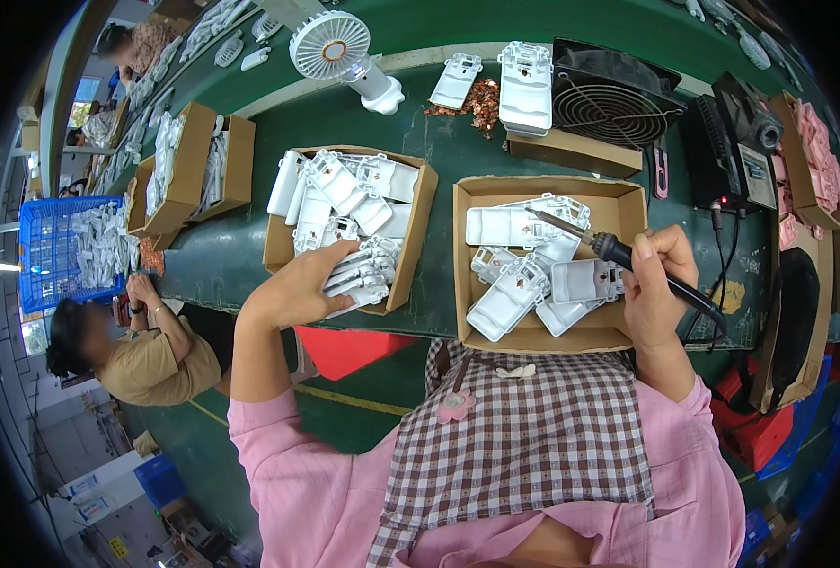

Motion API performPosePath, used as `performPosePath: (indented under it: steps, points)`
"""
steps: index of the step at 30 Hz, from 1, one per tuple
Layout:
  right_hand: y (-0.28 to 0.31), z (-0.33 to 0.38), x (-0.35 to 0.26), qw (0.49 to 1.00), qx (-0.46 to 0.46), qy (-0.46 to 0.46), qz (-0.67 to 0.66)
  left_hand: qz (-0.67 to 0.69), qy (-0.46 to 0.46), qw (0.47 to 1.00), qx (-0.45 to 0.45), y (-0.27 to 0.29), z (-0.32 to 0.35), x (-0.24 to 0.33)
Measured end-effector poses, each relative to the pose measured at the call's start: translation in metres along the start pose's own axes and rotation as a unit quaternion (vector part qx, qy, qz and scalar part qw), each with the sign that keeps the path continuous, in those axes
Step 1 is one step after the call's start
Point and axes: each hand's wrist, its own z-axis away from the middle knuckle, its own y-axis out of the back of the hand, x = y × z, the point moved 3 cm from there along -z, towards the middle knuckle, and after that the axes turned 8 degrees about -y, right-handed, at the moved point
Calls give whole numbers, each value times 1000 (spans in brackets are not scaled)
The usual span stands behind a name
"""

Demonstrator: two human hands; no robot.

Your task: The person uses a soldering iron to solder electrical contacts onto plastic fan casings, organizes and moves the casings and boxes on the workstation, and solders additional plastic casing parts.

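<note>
My left hand (299, 286) reaches over the near edge of the left cardboard box (422, 222). Its thumb and fingers close around a stack of white plastic housings (363, 273), and more white housings (336, 185) lie loose in that box. In my right hand (658, 289) is a soldering iron (617, 250) with a dark handle and cord. Its metal tip points left over the right cardboard box (549, 184), where several white housings (508, 301) lie jumbled. Whether the tip touches a housing, I cannot tell.
At the back stand a small white fan (333, 49), more housings (526, 90) beside copper-coloured bits (482, 102), and a black fan with a wire guard (609, 112). A black soldering station (723, 151) is on the right. A co-worker (159, 355) sits at left near a blue basket (49, 251).
</note>
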Motion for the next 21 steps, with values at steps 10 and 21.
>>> performPosePath:
  steps: [10, 21]
  points:
    - [5, -1, 0, 1000, -9, 5, 2, 539, -61, 804, 242, 11, 46, -55]
    - [7, 2, 1, 996, 10, 37, -86, 662, -157, 684, 263, -42, -25, 66]
